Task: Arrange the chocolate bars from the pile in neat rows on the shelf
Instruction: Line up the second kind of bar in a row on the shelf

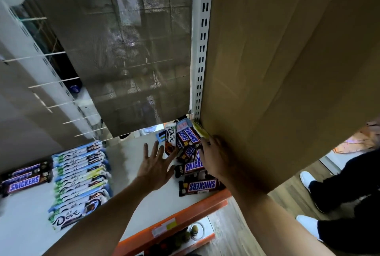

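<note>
Now the Dove bar points away from us, our left hand spread empty beside it, our right hand unclear in grip.

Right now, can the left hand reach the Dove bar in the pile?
Probably yes: the left hand is open, fingertips almost at the Dove bar, which lies on top, uncovered; the right hand sits off to its side.
</note>
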Motion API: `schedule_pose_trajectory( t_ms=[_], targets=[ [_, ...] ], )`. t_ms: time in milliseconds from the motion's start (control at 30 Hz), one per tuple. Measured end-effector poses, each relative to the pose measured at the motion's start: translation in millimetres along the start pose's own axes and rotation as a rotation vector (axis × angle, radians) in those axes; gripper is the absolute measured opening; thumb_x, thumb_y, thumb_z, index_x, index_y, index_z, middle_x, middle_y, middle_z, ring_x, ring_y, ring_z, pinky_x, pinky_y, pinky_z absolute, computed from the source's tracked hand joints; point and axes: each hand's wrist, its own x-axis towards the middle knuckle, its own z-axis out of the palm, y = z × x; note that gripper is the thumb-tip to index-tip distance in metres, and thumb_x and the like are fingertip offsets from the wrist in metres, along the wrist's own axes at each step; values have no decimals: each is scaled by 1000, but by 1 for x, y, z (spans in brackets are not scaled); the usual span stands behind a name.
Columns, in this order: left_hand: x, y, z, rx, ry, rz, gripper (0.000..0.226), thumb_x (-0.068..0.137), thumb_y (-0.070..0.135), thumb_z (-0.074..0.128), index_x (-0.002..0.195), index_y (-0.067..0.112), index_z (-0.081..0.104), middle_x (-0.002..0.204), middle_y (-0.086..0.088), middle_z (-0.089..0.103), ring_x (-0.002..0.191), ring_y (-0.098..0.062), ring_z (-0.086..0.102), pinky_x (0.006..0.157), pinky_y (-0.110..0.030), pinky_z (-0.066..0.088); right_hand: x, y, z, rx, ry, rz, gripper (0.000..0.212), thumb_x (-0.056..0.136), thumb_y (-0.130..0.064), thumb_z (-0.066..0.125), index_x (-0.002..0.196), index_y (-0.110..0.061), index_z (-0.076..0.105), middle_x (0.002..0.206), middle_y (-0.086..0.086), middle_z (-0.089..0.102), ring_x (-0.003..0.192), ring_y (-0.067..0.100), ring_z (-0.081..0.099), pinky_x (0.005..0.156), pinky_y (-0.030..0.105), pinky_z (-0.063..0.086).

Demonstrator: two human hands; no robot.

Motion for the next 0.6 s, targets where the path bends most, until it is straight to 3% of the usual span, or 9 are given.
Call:
schedule_pose_trajectory(
  t_ms=[200, 300, 467, 600],
  targets=[
    [4, -2, 2, -36, -38, -7, 60, 96, 59, 2, 146, 37, 25, 128, -15, 60, 122, -45, 51, 97, -67, 31, 22, 2, 8, -76, -59, -3, 46, 98, -29, 45, 139, -9, 38, 129, 12, 54, 113, 27, 48, 98, 38, 40],
    [0, -3, 3, -27, -91, -6, 55, 98, 55, 6, 147, 37, 23, 134, -14, 56, 121, -43, 52, 93, -68, 36, 29, -1, 8, -113, -97, 0, 41, 97, -27, 45, 133, -8, 43, 124, 11, 57, 110, 27, 49, 96, 39, 41],
    [-9, -7, -2, 42, -80, 4, 50, 91, 48, 33, 139, 34, 38, 128, -15, 60, 113, -39, 59, 88, -66, 43, 31, -8, 2, -126, -102, 53, 28, 95, -23, 50, 122, -14, 52, 120, 11, 56, 110, 27, 49, 93, 38, 44],
    [-22, -10, -4, 28, -33, 39, 57, 75, 39, 75, 128, 28, 58, 118, -15, 64, 107, -37, 61, 86, -65, 47, 33, -12, 5, -101, -110, 115, 20, 94, -23, 53, 114, -19, 56, 108, 11, 60, 96, 24, 55, 78, 35, 50]
  ],
)
